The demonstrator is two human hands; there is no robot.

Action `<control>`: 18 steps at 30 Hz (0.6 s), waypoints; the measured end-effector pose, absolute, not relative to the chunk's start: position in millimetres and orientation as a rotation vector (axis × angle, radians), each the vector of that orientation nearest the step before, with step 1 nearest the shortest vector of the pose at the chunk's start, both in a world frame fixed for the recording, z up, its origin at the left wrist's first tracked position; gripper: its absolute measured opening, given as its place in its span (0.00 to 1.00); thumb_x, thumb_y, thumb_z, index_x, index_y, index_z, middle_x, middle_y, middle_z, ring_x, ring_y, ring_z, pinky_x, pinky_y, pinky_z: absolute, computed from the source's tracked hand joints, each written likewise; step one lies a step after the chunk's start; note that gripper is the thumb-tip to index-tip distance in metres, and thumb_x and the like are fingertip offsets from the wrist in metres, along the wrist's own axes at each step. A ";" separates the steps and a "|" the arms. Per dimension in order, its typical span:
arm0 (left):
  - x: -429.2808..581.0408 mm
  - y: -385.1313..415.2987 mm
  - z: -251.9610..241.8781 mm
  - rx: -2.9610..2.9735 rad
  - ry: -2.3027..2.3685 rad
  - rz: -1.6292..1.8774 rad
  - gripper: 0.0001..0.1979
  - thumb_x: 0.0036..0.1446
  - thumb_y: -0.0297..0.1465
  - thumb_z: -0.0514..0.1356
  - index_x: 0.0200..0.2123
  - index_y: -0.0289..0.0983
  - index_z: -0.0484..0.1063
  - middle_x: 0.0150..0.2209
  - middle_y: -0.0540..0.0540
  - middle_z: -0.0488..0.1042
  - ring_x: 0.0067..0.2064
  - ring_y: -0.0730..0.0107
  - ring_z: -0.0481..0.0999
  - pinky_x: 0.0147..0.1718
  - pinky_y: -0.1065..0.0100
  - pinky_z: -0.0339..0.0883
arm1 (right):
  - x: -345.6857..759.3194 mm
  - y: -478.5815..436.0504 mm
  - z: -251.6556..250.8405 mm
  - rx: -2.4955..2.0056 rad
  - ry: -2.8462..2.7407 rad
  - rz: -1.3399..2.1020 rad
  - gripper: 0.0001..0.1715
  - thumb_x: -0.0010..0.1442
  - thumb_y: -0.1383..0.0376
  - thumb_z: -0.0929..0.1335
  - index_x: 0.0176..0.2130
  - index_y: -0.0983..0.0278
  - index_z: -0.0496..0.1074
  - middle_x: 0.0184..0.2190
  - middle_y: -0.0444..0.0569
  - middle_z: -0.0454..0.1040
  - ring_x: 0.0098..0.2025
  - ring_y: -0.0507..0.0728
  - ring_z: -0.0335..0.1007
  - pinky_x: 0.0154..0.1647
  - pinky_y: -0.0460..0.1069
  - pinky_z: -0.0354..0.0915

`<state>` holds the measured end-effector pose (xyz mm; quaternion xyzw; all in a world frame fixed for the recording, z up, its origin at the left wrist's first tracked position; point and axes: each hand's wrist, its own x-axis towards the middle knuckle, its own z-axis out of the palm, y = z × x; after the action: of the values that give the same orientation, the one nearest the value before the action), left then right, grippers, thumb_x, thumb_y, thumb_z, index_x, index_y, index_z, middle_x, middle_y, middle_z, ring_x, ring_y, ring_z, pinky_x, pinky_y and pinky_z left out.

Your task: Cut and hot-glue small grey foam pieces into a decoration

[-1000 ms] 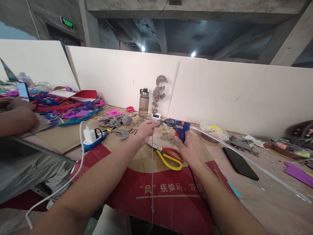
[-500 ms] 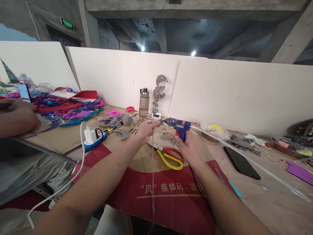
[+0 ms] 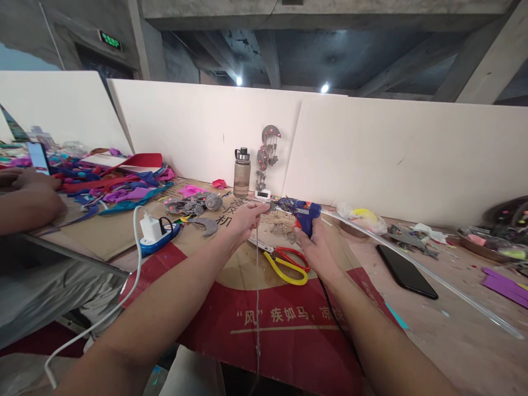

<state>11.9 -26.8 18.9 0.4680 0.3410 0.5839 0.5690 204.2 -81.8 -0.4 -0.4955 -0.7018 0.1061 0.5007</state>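
My right hand is wrapped round the handle of a blue glue gun, whose nozzle points left. A long clear glue stick runs out of its back end to the right. At the nozzle, the fingers of my left hand pinch a small grey piece, too small to make out well. A thin grey cord hangs straight down from my left hand past the board's front edge. Below the gun lie scissors with one yellow and one red handle. A grey felt crescent lies left of my left hand.
A water bottle and a grey moon hanging ornament stand at the back. To the left are a white charger on a blue power strip and a co-worker's arm beside bright felt scraps. A black phone lies right.
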 end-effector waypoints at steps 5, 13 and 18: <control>11.0 -23.9 17.7 1.086 0.809 1.378 0.17 0.38 0.37 0.72 0.25 0.32 0.71 0.24 0.50 0.70 0.16 0.88 0.48 0.17 0.72 0.33 | 204.0 -84.5 3.2 -1.189 -1.703 0.247 0.25 0.62 0.56 0.62 0.57 0.61 0.61 0.46 0.55 0.75 0.46 0.64 0.72 0.48 0.60 0.67; 11.8 -24.7 17.2 1.100 0.812 1.364 0.17 0.39 0.37 0.72 0.25 0.32 0.71 0.22 0.52 0.67 0.16 0.87 0.48 0.17 0.73 0.34 | 203.3 -85.3 4.2 -1.208 -1.710 0.265 0.27 0.61 0.56 0.63 0.58 0.61 0.60 0.45 0.55 0.75 0.48 0.66 0.71 0.48 0.61 0.66; 11.1 -25.4 18.4 1.082 0.793 1.387 0.16 0.38 0.36 0.72 0.25 0.32 0.71 0.24 0.51 0.69 0.16 0.88 0.48 0.16 0.73 0.34 | 204.1 -83.3 1.5 -1.220 -1.704 0.263 0.26 0.61 0.57 0.63 0.57 0.61 0.61 0.47 0.56 0.74 0.49 0.66 0.71 0.49 0.62 0.65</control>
<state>11.1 -25.4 18.4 0.4608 0.3380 0.5907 0.5697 204.1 -83.3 1.5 -0.5026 -0.7024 0.1084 0.4922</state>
